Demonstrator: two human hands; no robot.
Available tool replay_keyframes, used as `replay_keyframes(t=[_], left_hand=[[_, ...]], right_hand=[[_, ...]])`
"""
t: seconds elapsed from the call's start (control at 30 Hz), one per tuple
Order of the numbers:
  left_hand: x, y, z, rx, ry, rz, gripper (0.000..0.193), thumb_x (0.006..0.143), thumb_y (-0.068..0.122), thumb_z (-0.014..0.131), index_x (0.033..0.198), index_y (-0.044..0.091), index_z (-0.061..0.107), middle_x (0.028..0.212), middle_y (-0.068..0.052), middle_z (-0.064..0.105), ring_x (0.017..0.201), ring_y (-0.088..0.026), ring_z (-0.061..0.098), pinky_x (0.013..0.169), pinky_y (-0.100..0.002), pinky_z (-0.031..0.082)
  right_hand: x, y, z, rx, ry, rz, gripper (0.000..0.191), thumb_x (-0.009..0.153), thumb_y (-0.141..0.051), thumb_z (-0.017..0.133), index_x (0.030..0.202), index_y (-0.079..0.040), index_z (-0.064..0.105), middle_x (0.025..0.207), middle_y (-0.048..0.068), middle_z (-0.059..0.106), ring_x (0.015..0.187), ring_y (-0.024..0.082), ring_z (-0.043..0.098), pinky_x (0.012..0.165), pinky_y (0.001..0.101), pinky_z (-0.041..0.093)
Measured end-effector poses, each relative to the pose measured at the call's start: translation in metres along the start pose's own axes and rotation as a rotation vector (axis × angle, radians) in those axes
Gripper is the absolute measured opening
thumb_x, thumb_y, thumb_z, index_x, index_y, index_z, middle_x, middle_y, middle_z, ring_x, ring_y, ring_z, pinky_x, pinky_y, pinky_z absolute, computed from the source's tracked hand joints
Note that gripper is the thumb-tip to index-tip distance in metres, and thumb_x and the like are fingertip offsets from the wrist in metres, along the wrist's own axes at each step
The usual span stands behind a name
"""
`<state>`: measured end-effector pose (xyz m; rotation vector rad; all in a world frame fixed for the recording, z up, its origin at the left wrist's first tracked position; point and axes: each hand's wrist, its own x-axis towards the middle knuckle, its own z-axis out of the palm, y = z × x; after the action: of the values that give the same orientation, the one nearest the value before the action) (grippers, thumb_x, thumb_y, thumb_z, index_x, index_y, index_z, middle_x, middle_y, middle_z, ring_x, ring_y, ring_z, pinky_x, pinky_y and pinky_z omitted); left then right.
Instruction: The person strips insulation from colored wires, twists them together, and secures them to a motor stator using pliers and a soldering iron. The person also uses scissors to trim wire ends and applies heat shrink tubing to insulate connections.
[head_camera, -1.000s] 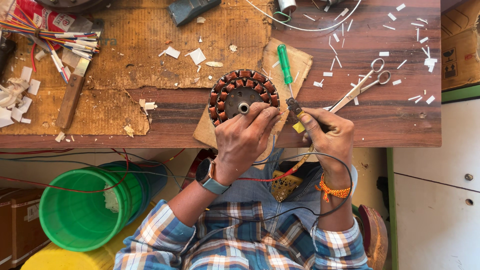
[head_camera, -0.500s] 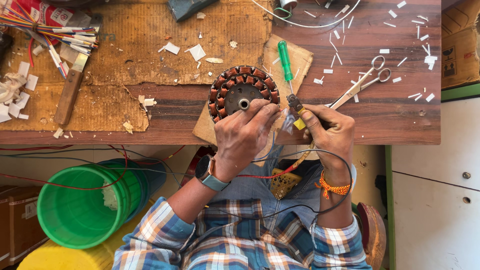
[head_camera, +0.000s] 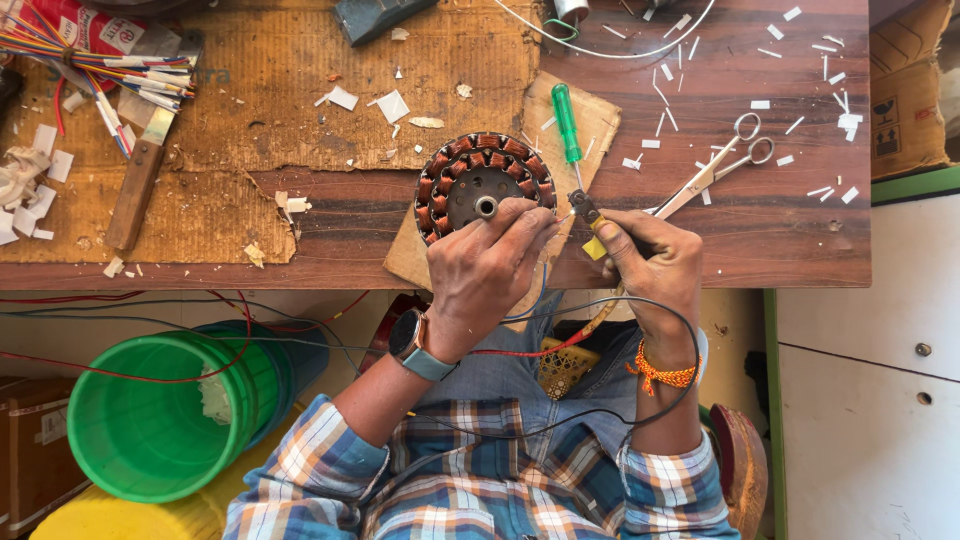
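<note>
Seen from the head camera, I find the motor stator, a round core ringed with copper-red windings, lying on a scrap of cardboard near the front edge of the wooden workbench.

My left hand rests on the near rim of the stator, its fingers curled together and pinched at the winding edge; what they pinch is too small for me to tell. My right hand sits just right of the stator, fingers folded tightly around a dark-handled tool with a small yellow piece at the grip, its tip pointing toward the stator's right side.

A green-handled screwdriver lies just right of the stator, on the same cardboard. Scissors lie further right of the stator, among white paper clippings. A wooden-handled knife and a bundle of coloured wires lie well left of the stator. Below the bench, down-left of the stator, stands a green bucket.
</note>
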<state>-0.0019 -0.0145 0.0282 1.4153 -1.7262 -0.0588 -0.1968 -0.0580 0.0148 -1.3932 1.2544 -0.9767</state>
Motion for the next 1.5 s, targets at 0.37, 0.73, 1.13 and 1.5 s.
replay_keyframes(t=[0.37,0.73,1.13,1.5], left_hand=[[-0.0003,-0.0007,0.0016,-0.011,0.004,-0.007,0.014,0.097,0.019,0.078,0.107,0.012,0.072,0.105,0.002,0.069,0.079,-0.018,0.072,0.068,-0.032,0.055],[0.0031,0.0009,-0.0005,-0.006,0.023,-0.001,0.014,0.094,0.018,0.078,0.105,0.013,0.072,0.104,0.002,0.070,0.079,-0.021,0.072,0.068,-0.033,0.054],[0.0022,0.0002,0.0019,-0.008,0.031,-0.007,0.012,0.094,0.020,0.078,0.102,0.012,0.074,0.102,0.002,0.071,0.077,-0.019,0.072,0.066,-0.032,0.054],[0.0025,-0.0012,0.0020,-0.012,0.023,-0.003,0.012,0.094,0.019,0.078,0.103,0.012,0.074,0.102,0.002,0.072,0.078,-0.018,0.073,0.068,-0.031,0.055]], right_hand=[[0.0021,0.0048,-0.0005,0.016,0.007,0.013,0.018,0.097,-0.012,0.072,0.108,0.001,0.077,0.082,0.002,0.069,0.064,0.005,0.058,0.055,0.0208,0.049],[0.0036,0.0040,-0.0009,-0.002,0.021,0.041,0.018,0.097,-0.013,0.072,0.107,0.000,0.078,0.079,0.001,0.069,0.063,0.004,0.058,0.053,0.0198,0.048],[0.0031,0.0070,-0.0014,-0.007,0.009,0.039,0.018,0.097,-0.013,0.071,0.106,0.001,0.078,0.076,0.002,0.069,0.061,0.004,0.058,0.052,0.0199,0.048],[0.0039,0.0030,-0.0003,-0.002,0.011,0.032,0.019,0.097,-0.014,0.072,0.105,0.001,0.078,0.076,0.002,0.070,0.061,0.004,0.059,0.052,0.0197,0.049]])
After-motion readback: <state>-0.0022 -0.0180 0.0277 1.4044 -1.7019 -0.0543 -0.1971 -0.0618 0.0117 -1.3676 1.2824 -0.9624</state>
